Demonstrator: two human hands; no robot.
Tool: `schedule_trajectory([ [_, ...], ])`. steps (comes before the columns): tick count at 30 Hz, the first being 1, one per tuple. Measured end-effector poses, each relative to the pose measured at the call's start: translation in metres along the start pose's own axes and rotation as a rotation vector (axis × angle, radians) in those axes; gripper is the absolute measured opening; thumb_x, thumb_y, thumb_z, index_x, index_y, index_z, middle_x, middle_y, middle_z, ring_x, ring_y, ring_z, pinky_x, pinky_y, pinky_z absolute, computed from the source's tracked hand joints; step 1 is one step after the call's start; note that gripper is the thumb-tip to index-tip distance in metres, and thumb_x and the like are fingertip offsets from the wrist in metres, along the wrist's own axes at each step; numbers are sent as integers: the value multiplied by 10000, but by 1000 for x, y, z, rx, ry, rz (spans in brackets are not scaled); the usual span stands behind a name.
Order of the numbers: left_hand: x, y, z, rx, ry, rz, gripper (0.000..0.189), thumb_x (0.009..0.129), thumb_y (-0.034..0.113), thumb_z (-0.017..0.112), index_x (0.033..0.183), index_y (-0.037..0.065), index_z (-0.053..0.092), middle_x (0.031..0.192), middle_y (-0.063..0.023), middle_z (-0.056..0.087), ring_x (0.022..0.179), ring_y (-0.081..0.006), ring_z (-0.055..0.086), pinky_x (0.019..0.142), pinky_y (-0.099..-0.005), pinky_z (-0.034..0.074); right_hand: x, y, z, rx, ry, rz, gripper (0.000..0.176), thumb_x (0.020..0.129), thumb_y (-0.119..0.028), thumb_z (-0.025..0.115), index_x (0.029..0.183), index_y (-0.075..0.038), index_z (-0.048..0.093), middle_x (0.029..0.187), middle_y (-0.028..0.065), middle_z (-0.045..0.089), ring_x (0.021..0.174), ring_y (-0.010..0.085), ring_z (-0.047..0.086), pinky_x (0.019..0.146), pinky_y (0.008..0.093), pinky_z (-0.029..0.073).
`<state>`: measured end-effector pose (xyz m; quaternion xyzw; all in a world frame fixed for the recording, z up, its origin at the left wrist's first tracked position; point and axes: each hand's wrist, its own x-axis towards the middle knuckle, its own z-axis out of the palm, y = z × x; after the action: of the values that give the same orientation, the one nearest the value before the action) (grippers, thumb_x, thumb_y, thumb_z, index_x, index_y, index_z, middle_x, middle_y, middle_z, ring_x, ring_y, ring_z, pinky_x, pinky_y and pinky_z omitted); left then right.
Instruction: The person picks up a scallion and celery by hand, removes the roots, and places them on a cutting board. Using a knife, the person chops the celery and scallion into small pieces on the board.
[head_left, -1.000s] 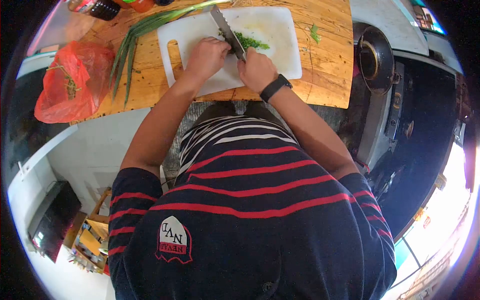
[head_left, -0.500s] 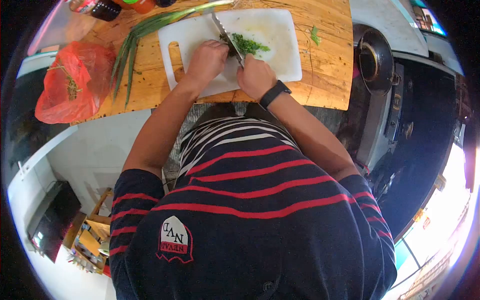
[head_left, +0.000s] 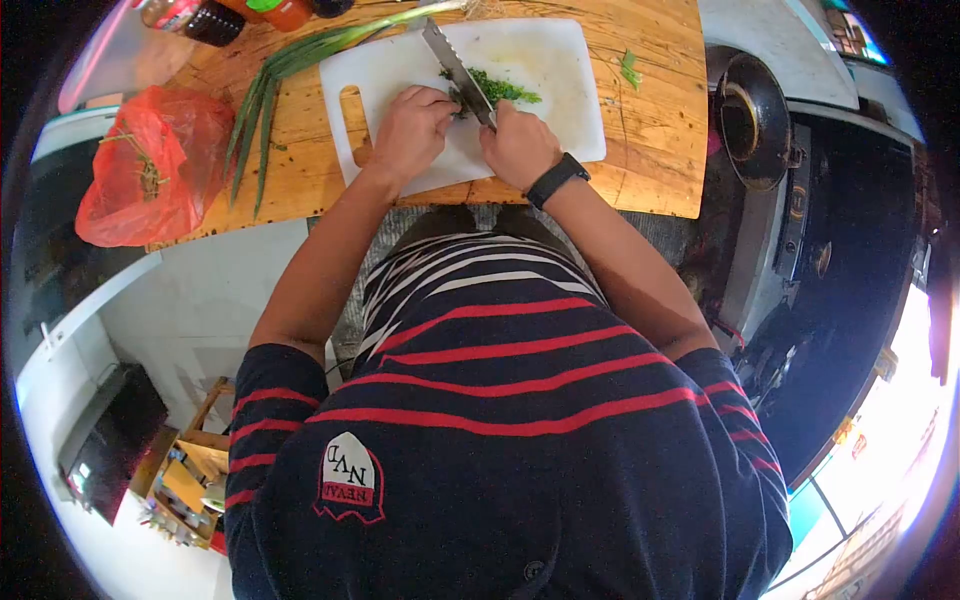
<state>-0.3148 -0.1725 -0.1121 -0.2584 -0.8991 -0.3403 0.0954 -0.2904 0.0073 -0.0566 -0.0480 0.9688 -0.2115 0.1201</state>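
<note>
My right hand (head_left: 522, 145) is closed round the handle of a knife (head_left: 460, 75), whose blade points up and left over the white cutting board (head_left: 565, 60). Chopped greens (head_left: 505, 90) lie along the right side of the blade and partly beneath it. Just left of the blade, my left hand (head_left: 412, 130) rests on the board with its fingers curled together round a small bit of greens at the fingertips, mostly hidden. Long green onions (head_left: 290, 60) lie on the wooden table beside and behind the board.
A red plastic bag (head_left: 190, 150) with plant scraps hangs over the table's left edge. Jars (head_left: 210, 22) stand at the back left. A leaf (head_left: 630, 70) lies right of the board on the wooden table (head_left: 660, 130). Further right is a black pan (head_left: 755, 120).
The knife blade has tilted to show more of its flat side. My left hand's fingers have shifted slightly, and the whole view has moved a little.
</note>
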Motion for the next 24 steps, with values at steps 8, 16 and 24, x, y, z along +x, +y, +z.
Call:
schedule_trajectory([
  [8, 10, -12, 10, 42, -42, 34, 177, 743, 36, 626, 884, 38, 733, 905, -110, 712, 897, -295, 644, 841, -376, 517, 0, -2, -20, 47, -40, -66, 232, 839, -217, 589, 856, 13, 569, 770, 276, 656, 744, 443, 667, 706, 524, 543],
  [16, 14, -7, 10, 22, -43, 8, 69, 726, 16, 590, 755, 26, 652, 791, -139, 656, 845, -329, 625, 785, -420, 511, -7, -6, 4, 71, -19, 3, 246, 842, -206, 571, 880, 36, 570, 787, 288, 658, 752, 445, 668, 710, 518, 543],
  [24, 10, -5, 9, 77, -84, -15, 103, 732, 19, 609, 823, 27, 657, 810, -156, 654, 849, -350, 623, 768, -437, 513, -3, -7, 8, 35, 4, 11, 250, 848, -211, 590, 888, 30, 539, 730, 289, 635, 707, 465, 639, 681, 562, 509],
])
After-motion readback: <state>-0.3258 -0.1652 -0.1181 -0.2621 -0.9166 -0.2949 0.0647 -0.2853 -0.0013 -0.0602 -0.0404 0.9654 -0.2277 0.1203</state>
